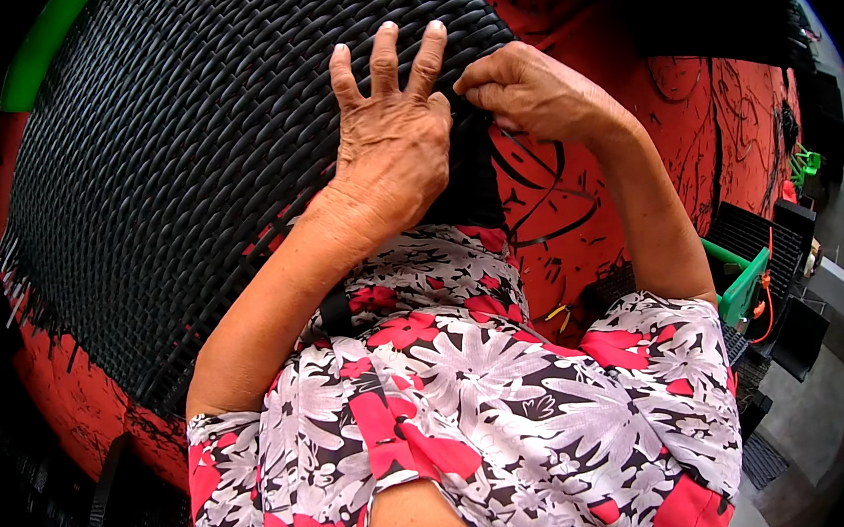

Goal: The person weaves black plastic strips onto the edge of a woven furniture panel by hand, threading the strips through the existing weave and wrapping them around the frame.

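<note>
A large panel of black woven wicker (181,144) leans up in front of me, its strands crossing in tight rows. On its face near the right edge rests my left hand (391,136), with the fingers spread and pointing away from me. Just right of it, my right hand (528,94) is closed in a pinch at the panel's edge. What lies between the right thumb and fingers is too small or hidden to make out. Loose strand ends stick out along the panel's lower left side.
Red floor covering (626,185) is littered with black strips and offcuts. Yellow-handled pliers (559,318) lie on it near my right side. Farther right stand a green frame piece (745,285) and black woven pieces (799,331). A green bar (38,56) shows at the upper left.
</note>
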`<action>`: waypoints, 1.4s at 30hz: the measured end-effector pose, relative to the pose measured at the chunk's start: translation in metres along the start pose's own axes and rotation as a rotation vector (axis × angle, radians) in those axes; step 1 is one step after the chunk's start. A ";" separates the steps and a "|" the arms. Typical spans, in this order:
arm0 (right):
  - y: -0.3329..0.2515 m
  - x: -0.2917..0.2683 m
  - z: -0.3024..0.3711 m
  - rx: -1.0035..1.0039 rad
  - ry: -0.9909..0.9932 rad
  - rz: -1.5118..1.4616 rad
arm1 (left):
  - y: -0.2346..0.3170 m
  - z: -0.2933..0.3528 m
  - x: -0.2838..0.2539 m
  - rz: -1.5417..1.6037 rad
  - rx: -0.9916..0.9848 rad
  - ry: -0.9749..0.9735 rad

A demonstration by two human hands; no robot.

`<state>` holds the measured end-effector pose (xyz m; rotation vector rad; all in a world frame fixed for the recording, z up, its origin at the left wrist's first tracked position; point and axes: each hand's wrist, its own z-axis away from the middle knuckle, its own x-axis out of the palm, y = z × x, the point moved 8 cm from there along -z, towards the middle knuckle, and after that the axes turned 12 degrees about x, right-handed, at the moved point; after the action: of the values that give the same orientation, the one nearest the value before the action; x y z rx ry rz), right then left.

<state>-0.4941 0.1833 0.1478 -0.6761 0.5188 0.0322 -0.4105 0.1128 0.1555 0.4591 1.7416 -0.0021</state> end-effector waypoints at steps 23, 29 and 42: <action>-0.026 -0.002 0.044 -0.333 0.316 -0.449 | -0.042 0.055 -0.060 0.518 -0.096 0.439; -0.053 0.009 0.066 -0.592 0.696 0.184 | -0.031 0.060 -0.046 0.514 -0.092 0.380; -0.092 0.008 0.065 -0.795 0.593 0.184 | -0.015 0.082 -0.123 0.163 0.268 0.466</action>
<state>-0.4400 0.1491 0.2407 -1.4286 1.1641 0.2238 -0.3195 0.0418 0.2491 0.8504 2.1659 -0.0132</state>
